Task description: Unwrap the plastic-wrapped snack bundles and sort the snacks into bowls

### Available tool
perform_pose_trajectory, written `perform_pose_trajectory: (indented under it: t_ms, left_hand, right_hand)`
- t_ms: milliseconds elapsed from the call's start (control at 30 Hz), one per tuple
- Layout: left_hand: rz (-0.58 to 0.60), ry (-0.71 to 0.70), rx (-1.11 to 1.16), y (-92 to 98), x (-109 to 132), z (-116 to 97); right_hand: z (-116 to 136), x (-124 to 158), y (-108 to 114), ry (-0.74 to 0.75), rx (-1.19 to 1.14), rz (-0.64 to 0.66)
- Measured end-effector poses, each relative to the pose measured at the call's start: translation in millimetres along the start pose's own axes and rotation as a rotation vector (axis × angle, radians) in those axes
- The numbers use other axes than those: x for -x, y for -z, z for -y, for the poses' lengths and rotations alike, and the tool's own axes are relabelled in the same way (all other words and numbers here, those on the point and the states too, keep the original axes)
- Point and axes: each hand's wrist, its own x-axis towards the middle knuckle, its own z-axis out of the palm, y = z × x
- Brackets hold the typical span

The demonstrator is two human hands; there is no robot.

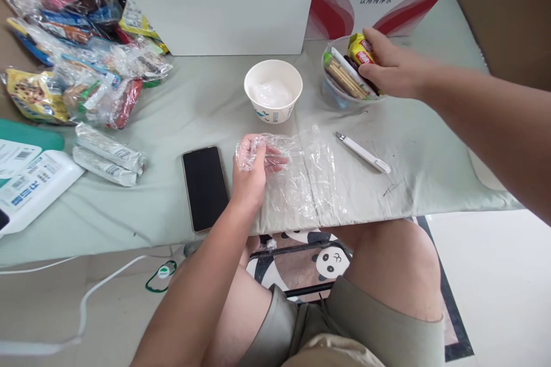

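My left hand (253, 169) is closed on a crumpled clear plastic bag (301, 178), which spreads over the cloth to its right. At the back right, my right hand (385, 63) grips a small yellow snack packet (363, 50) with red lettering, at the rim of a clear round plastic bowl (344, 100). Thin wrapped sticks (346, 75) and other snack packets lie in that bowl. Between the hands stands a white paper bowl (274, 92) with crumpled clear plastic inside. A white utility knife (364, 152) rests on the cloth in front of the clear bowl.
A phone (205, 188) lies left of my left hand. Farther left are two silver packets (108, 155), a white and green jug (32, 178) and a heap of snack bags (81, 51). White and red cardboard boxes (236, 6) line the back. The table's front edge runs above my knees.
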Motion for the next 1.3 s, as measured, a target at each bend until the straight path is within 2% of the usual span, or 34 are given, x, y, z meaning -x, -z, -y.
perform_pose_trajectory:
  t_ms: [67,133,200,300,400,500,567,667,700,800,867,900,967,1033,1133,1233,1300]
  left_hand:
    - [0.005,-0.008,-0.001,1.6,0,0]
    - [0.011,-0.012,-0.008,2.6,0,0]
    - [0.011,-0.006,-0.014,2.4,0,-1]
    - [0.002,0.015,0.003,0.7,-2,-5]
    - [0.042,0.082,0.049,1.1,-5,-13]
    - [0.144,0.174,0.081,5.9,-6,-21]
    - [0.223,0.237,0.077,10.2,-6,-25]
    - [0.267,0.292,0.029,15.2,-8,-26]
    - [0.224,0.277,0.009,16.6,-9,-26]
    - [-0.072,0.139,-0.017,20.9,-16,-23]
    - [-0.203,0.025,-0.011,23.7,-19,-21]
    - [-0.21,-0.035,-0.02,24.4,-19,-20]
    - [-0.124,-0.161,-0.118,23.5,-16,-16]
    - [0.027,-0.268,-0.348,19.4,-10,-11]
    - [0.202,-0.305,-0.759,11.1,-1,-2]
    - [0.175,-0.29,-0.925,8.9,1,1]
    - [0.084,-0.298,-0.858,12.3,-3,-2]
  right_hand:
    - [2,-1,8,-0.059,0.002,-0.029]
    - [13,1,14,-0.038,-0.007,-0.106]
    - [32,10,19,0.053,0.003,-0.196]
    - [69,38,14,0.239,-0.085,-0.311]
    - [100,79,-16,0.275,-0.426,-0.258]
    - [115,114,-63,0.178,-0.688,-0.136]
    - [121,127,-91,0.109,-0.815,-0.109]
    - [125,134,-109,-0.073,-0.964,-0.105]
    - [125,135,-109,-0.133,-0.993,-0.122]
    - [122,135,-102,-0.246,-1.037,-0.242]
    - [118,135,-98,-0.288,-1.057,-0.337]
    - [116,135,-96,-0.301,-1.066,-0.377]
    - [113,136,-95,-0.314,-1.07,-0.426]
    - [112,138,-94,-0.317,-1.05,-0.428]
    - [113,141,-92,-0.309,-1.011,-0.4]
    - [112,142,-88,-0.322,-1.011,-0.426]
    - [108,140,-84,-0.357,-1.032,-0.474]
